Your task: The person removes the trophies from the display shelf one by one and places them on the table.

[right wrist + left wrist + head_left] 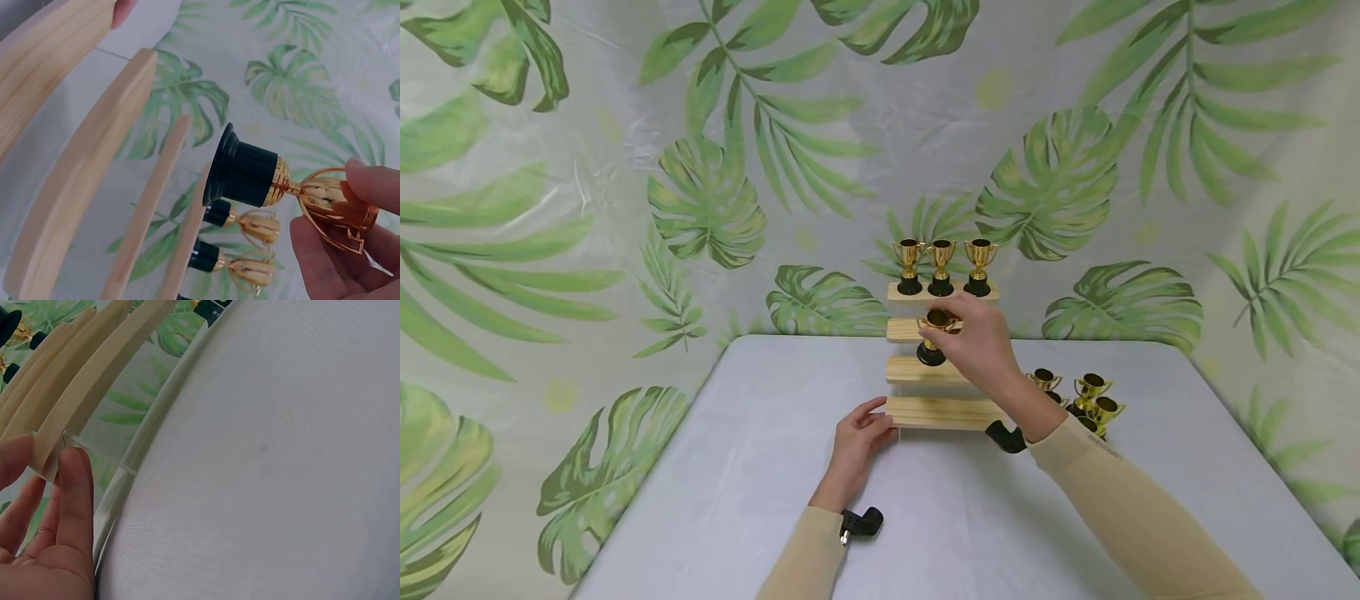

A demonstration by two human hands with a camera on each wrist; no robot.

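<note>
My right hand [979, 343] pinches a small gold trophy cup [932, 355] by its bowl, in front of a stepped wooden display stand [943, 412]. In the right wrist view, thumb and fingers hold the bowl of this trophy [244, 170], its black base away from the palm and clear of the boards. My left hand [856, 446] grips the left end of the lowest board. The left wrist view shows the left hand [53, 531] with fingers and thumb around that board end [81, 406]. Three matching trophies [941, 265] stand upright in a row on the top board.
More gold trophies [1092, 387] stand grouped on the white-covered table [760, 417], right of the stand and partly behind my right forearm. A leaf-patterned backdrop [820, 192] hangs behind the table. Clear supports [103, 455] show beneath the lowest board.
</note>
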